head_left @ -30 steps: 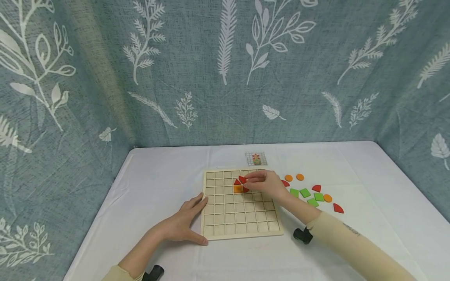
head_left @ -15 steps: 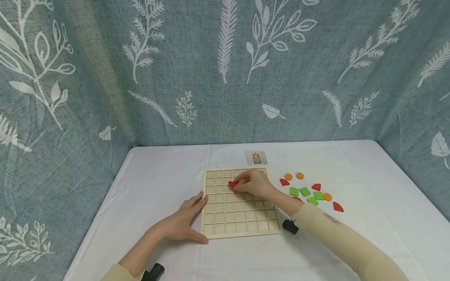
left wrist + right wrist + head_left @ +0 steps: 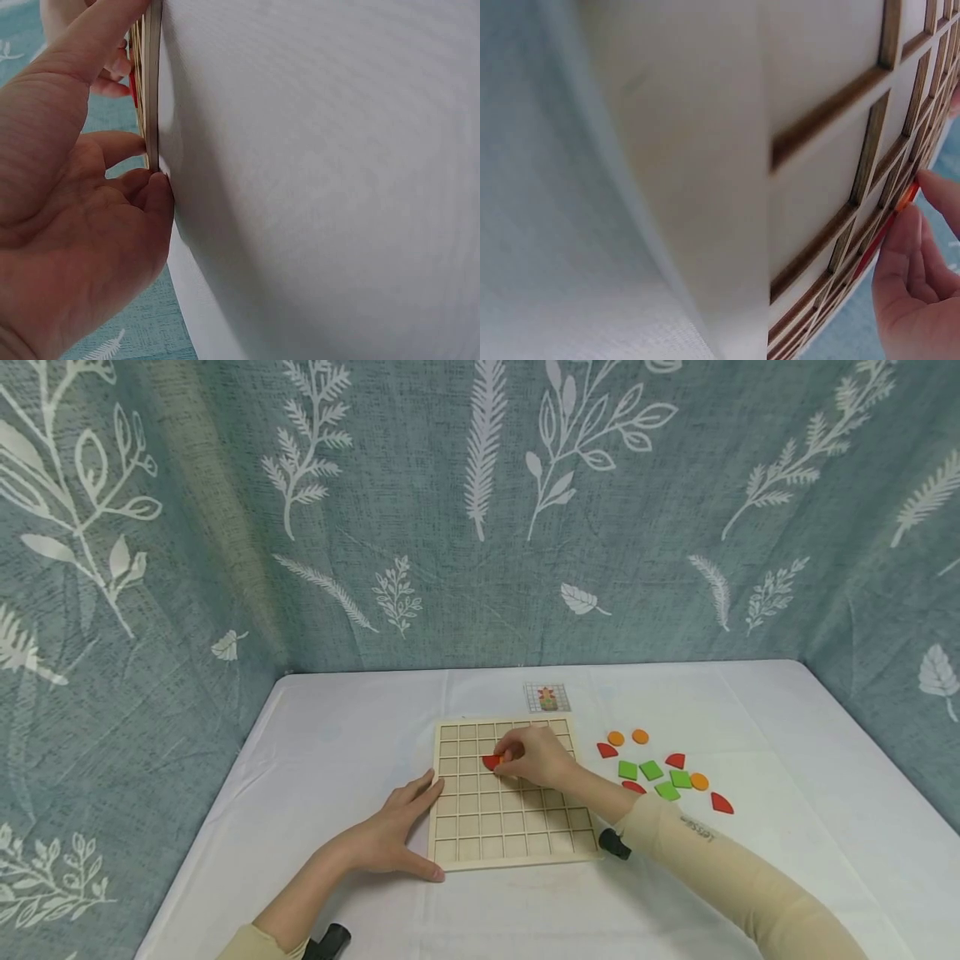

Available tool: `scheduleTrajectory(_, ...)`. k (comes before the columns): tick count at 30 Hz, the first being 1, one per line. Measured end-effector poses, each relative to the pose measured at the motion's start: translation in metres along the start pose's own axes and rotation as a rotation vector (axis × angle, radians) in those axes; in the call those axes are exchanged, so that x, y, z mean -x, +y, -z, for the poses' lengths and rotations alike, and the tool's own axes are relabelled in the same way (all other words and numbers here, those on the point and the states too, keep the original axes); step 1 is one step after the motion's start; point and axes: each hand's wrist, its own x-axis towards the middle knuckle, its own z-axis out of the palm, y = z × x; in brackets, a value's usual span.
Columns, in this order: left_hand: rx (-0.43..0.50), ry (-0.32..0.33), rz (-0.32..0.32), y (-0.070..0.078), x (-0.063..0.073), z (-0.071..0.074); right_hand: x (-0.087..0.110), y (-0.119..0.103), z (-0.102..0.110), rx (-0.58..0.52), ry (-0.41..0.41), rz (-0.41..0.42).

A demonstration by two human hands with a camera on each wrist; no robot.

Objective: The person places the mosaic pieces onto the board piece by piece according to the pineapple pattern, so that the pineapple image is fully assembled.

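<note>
My left hand (image 3: 393, 835) rests spread against the left side of the wooden grid board (image 3: 480, 827), its thumb by the near left corner. The left wrist view shows its fingertips touching the board's edge. Over the upper middle of the board, my right hand (image 3: 536, 756) pinches a red quarter-circle piece (image 3: 491, 762) low at the grid, beside an orange piece (image 3: 906, 196). The fingertips hide part of both, so whether the red piece lies flat in its cell I cannot tell. Other red pieces on the board are covered by this hand.
Right of the board lie loose orange discs (image 3: 640, 736), green squares (image 3: 651, 770) and red quarter circles (image 3: 722, 803). A small pattern card (image 3: 547, 697) lies behind the board on the white tablecloth (image 3: 360, 718). A patterned blue curtain (image 3: 450, 593) encloses the table.
My right hand has moved left across the board with the red quarter-circle piece and lowered it at the cell left of the orange piece. The left hand has stayed in place.
</note>
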Motion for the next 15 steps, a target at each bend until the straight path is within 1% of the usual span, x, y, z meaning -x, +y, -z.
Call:
scheduleTrajectory(7, 0.0, 0.001, -0.006, 0.0002, 0.0004, 0.0003, -0.0009, 0.0011, -0.0024, -0.026, 0.006, 0.025)
scheduleTrajectory(15, -0.001, 0.001, -0.006, -0.0006, -0.0006, -0.0005, 0.0, 0.0029, -0.0021, -0.023, 0.024, 0.016)
